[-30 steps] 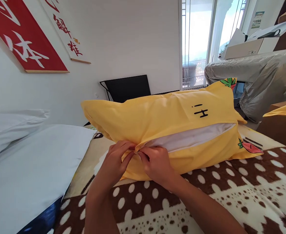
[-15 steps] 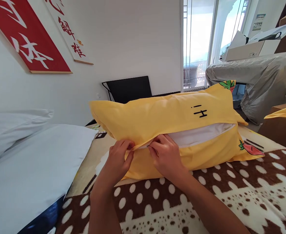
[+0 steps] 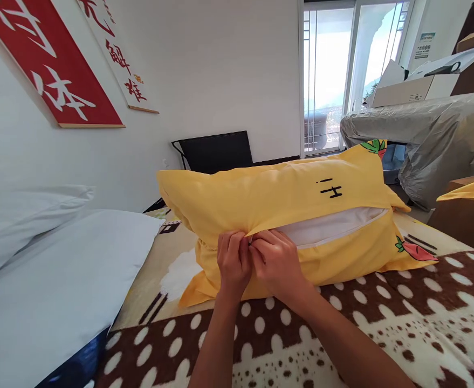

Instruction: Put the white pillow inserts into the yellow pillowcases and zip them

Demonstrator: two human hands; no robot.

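A yellow pillowcase (image 3: pixel 269 199) with a black "Hi" print and strawberry corners lies across the bed, over a white pillow (image 3: pixel 329 226) that shows through the open zip slit. My left hand (image 3: pixel 233 262) pinches the yellow fabric at the closed end of the slit. Right beside it, touching, my right hand (image 3: pixel 277 262) is closed on the zip edge; the zip pull itself is hidden by my fingers.
A brown blanket with white dots (image 3: pixel 342 323) covers the bed. White pillows (image 3: pixel 50 269) lie at the left. A plastic-wrapped sofa (image 3: pixel 431 134) with cardboard boxes (image 3: pixel 414 86) stands at the right, a black panel (image 3: pixel 216 151) leans on the back wall.
Both hands have moved right along the zip slit, closing part of it. My left hand has shifted next to the right one. The pillow's left end has swung a little rightward.
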